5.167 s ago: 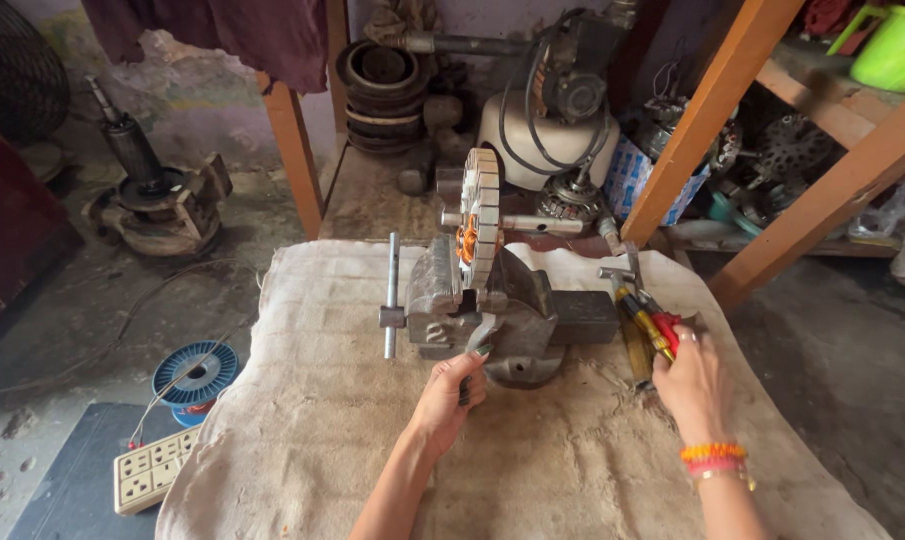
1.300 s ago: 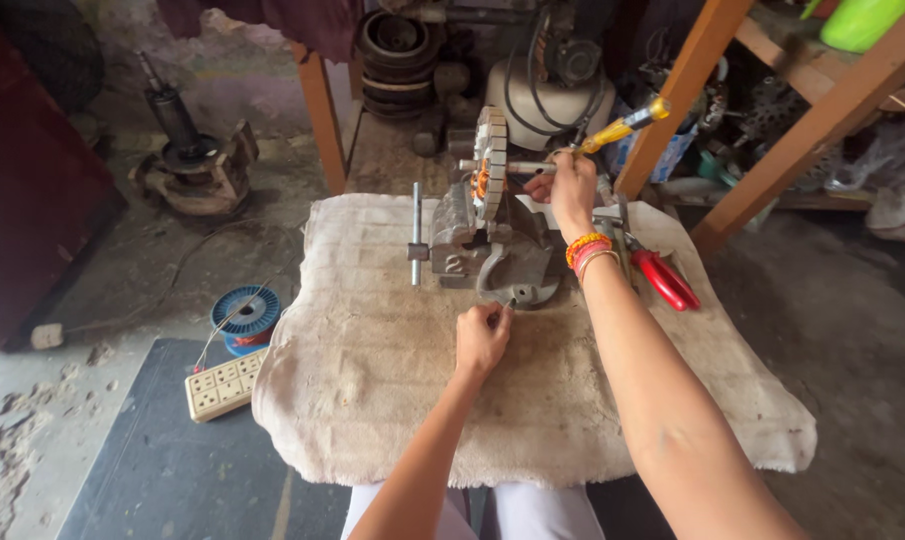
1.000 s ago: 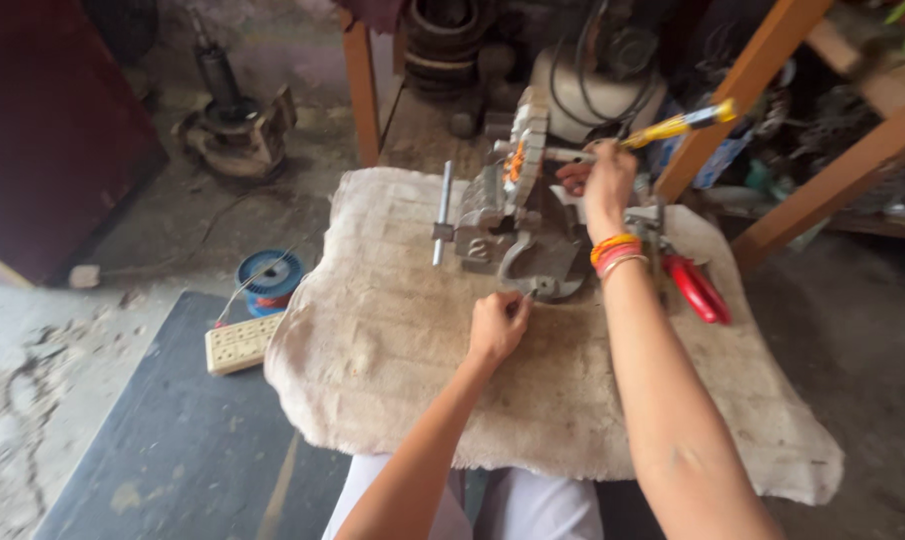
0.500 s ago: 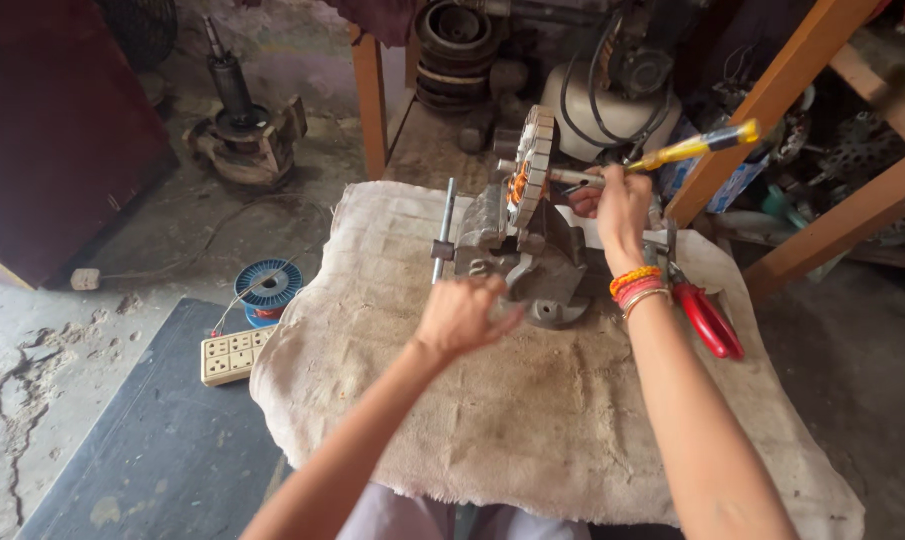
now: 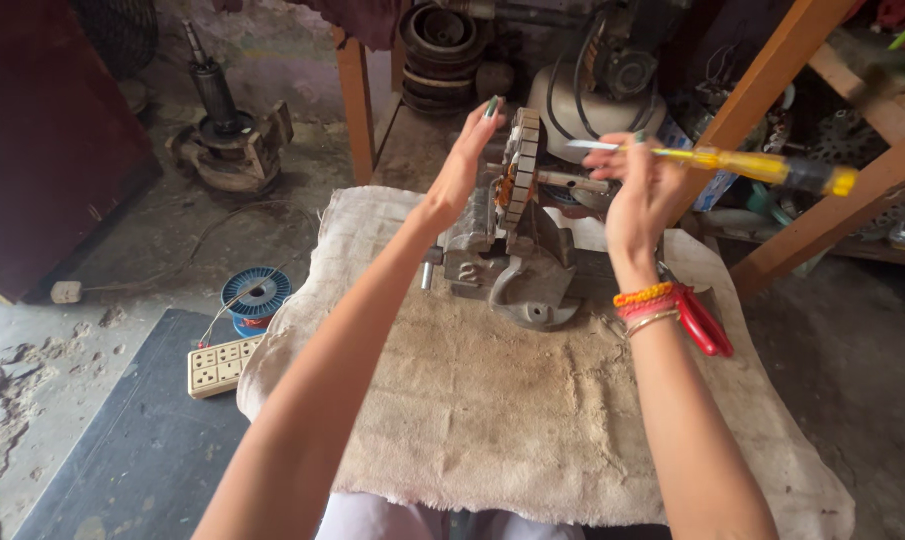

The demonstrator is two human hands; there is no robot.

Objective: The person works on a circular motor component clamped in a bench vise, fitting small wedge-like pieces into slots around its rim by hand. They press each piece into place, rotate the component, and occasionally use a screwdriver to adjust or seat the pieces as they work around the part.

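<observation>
Since half a second ago the left hand point(image 5: 459, 172) has lifted off the cloth and risen to the round stator core point(image 5: 520, 170), where its open palm now lies against the core's left face, fingers spread and straight rather than gripping. That change reads as a steadying hold on the clamped part while the other hand brings the tool in.

Nearest the camera, both forearms reach out over the worn cloth that covers the surface point(image 5: 492, 420). Further out, the grey bench vise point(image 5: 517, 270) stands on the cloth with the stator core held upright on edge in it. Red-handled pliers point(image 5: 705, 322) lie on the cloth just beside the right wrist.

The right hand point(image 5: 642, 190), with bangles at the wrist, is closed around the shaft of a yellow-handled screwdriver point(image 5: 762, 167); its handle points right and its metal tip points left toward the top of the core, close to it, though contact cannot be told.

Beyond, on the floor to the left, sit a blue wire spool point(image 5: 256, 294) and a white socket strip point(image 5: 222, 364).
</observation>
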